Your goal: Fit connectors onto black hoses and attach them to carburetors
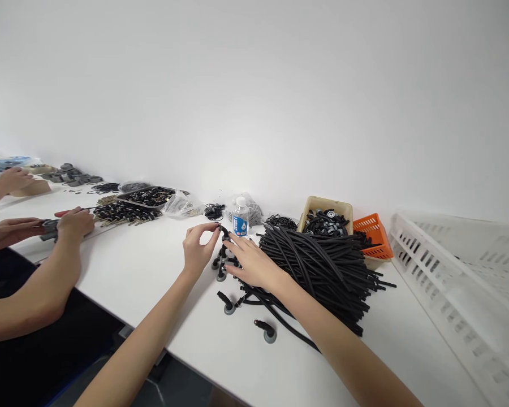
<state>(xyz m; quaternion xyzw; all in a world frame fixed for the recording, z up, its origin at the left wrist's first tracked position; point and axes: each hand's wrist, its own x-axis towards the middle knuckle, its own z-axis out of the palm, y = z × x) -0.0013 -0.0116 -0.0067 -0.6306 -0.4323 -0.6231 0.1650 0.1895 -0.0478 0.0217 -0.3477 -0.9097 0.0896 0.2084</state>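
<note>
The left hand [197,246] pinches the tip of one slim, black, curved fitting [225,232], which sits between both hands above a cluster [221,275] too crowded to count. One bottle [240,217] stands behind. The right hand [253,263] has fingertips against the fitting; its grip is unclear. Two grey-based elbows [270,335] lie nearer, then one tube heap [318,271], one orange basket [388,249].

Bright, soft light; stretched edges.
</note>
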